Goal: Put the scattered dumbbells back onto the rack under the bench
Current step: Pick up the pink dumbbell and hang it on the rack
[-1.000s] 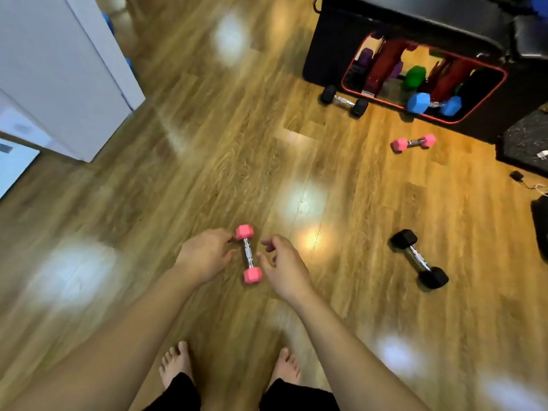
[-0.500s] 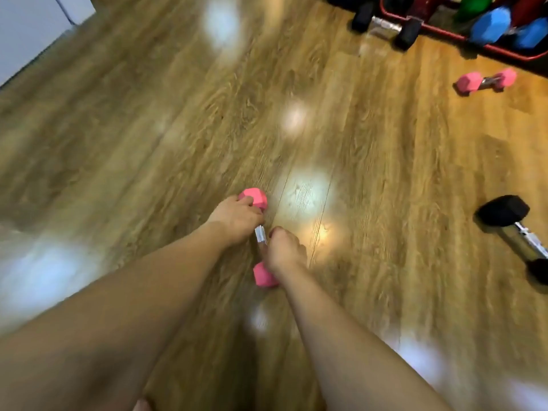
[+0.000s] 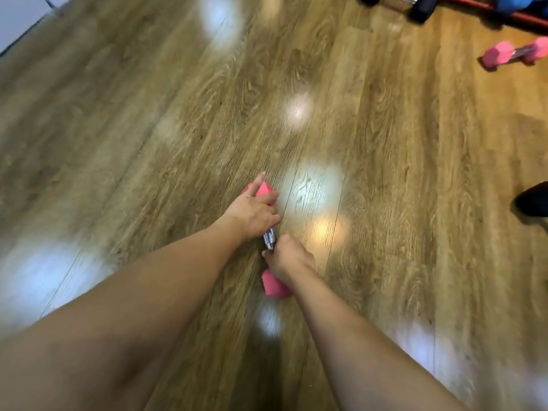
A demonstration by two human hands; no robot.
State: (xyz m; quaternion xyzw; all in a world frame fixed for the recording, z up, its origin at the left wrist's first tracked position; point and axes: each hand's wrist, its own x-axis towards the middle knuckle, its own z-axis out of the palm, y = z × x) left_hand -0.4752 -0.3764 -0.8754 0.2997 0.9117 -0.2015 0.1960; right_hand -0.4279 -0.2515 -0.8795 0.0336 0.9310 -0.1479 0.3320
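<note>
- the pink dumbbell [image 3: 268, 241] lies on the floor [image 3: 148, 129] at centre frame.
- your left hand [image 3: 253, 213] rests flat on its 12 o'clock head; curl it under.
- your right hand [image 3: 289, 259] wraps the handle; lift level toward the rack [image 3: 486, 11] at 1 o'clock.

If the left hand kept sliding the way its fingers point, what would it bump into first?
Probably nothing soon. The left hand lies over the far head of the pink dumbbell, fingers pointing up and right across the bare wooden floor. The second pink dumbbell looks off that line, though depth is unclear.
</note>
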